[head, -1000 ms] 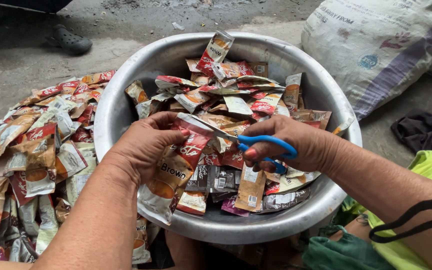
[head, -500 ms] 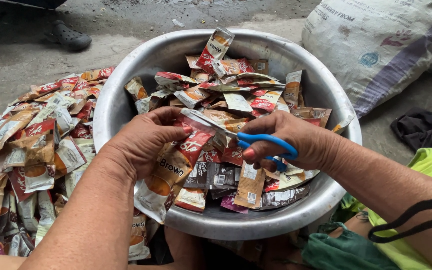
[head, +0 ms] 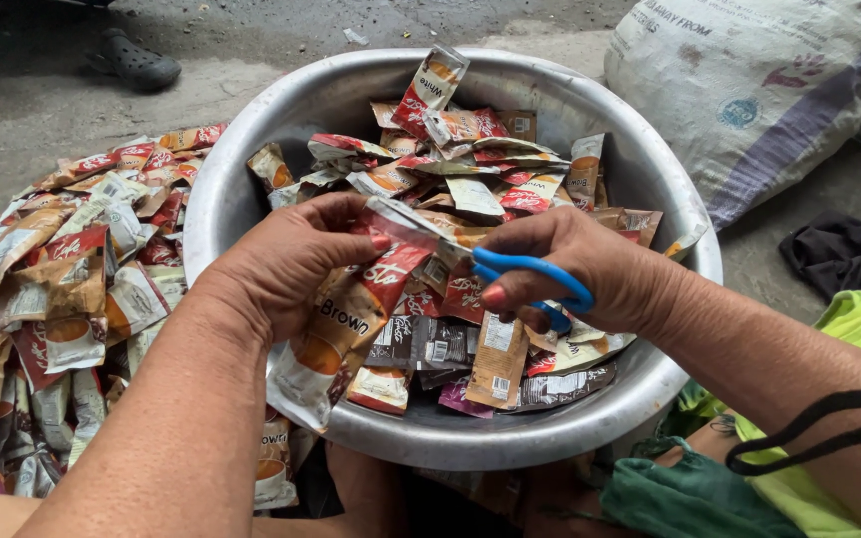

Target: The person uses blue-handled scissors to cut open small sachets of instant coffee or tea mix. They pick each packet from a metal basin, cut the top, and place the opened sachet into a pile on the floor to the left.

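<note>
Our left hand pinches a red-brown sachet by its top edge, while our right hand, fingers curled through blue-handled scissors, cuts just beside those fingertips. Below our fingers the metal basin holds many sachets yet; left of them lies a large pile, seemingly done.

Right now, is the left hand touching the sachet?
Touching. The head view shows the left hand pinching the sachet by its top edge between thumb and fingers.

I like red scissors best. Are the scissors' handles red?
No, the scissors in the right hand have blue handles, while the left hand holds a sachet.
</note>
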